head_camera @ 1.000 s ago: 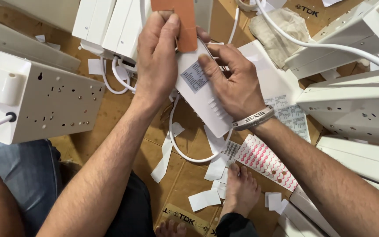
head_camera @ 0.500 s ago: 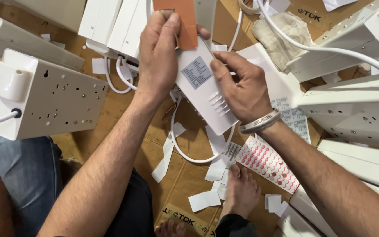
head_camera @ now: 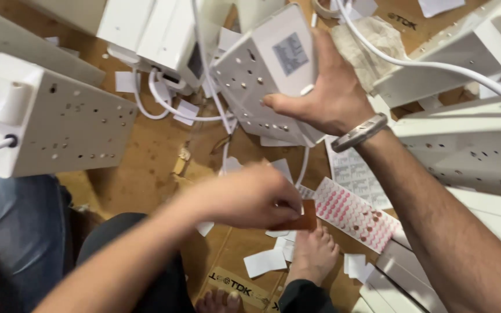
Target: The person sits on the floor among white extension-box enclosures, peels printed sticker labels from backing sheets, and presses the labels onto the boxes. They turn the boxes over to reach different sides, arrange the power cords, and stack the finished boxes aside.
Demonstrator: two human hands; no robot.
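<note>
My right hand (head_camera: 326, 93) grips a white power strip (head_camera: 268, 75) and holds it tilted above the cardboard floor; its grey label faces up and its socket holes face left. My left hand (head_camera: 244, 197) is lower, blurred by motion, with its fingers pinched on a small orange-brown card (head_camera: 301, 223). That card sits right at the edge of a sheet of small red round stickers (head_camera: 352, 214) lying on the floor. A metal bracelet is on my right wrist.
Several white power strips lie around: a big one (head_camera: 47, 122) at left, more at top (head_camera: 146, 29) and at right (head_camera: 465, 139). White cables (head_camera: 413, 58) cross above. Paper scraps (head_camera: 265, 262) and a label sheet (head_camera: 358, 174) litter the cardboard. My bare feet (head_camera: 314, 255) are below.
My left hand left the power strip and dropped down to the red sticker sheet with the orange card. My right hand turned the strip and now holds it alone.
</note>
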